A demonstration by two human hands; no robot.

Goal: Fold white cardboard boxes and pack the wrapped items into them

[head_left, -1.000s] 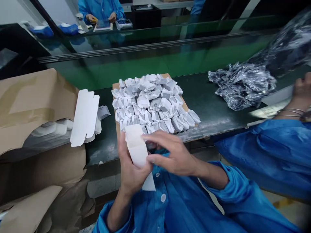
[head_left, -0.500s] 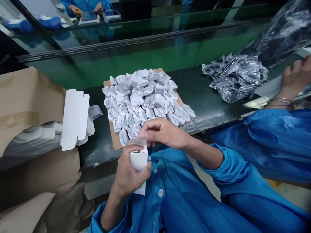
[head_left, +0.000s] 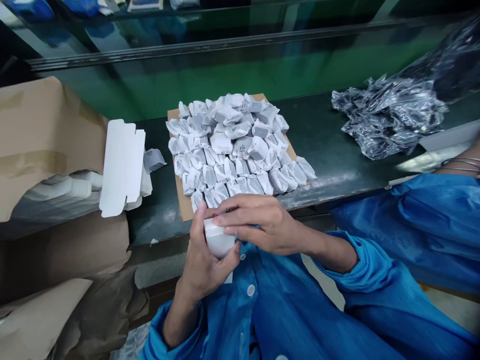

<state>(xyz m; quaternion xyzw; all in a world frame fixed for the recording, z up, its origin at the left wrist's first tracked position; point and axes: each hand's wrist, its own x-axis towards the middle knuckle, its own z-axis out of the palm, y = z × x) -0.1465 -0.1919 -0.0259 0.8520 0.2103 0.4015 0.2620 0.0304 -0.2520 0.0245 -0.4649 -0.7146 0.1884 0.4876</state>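
A small white cardboard box is held in front of my blue coat. My left hand wraps round its side, thumb on the near face. On top of the box, my right hand presses the closed top with its fingers together; they partly hide that end. Just beyond both hands lies a heap of small white-wrapped packets on a brown cardboard sheet. What the box contains is not visible.
Flat white carton blanks lean by a brown cardboard box at left, beside one loose wrapped packet. Crumpled clear plastic bags lie at right on the dark bench. A co-worker's blue sleeve is close on the right.
The top of the box was partly open with its flap raised; now it looks closed. My right hand has moved from pinching the flap to pressing over the top. The view has tilted down.
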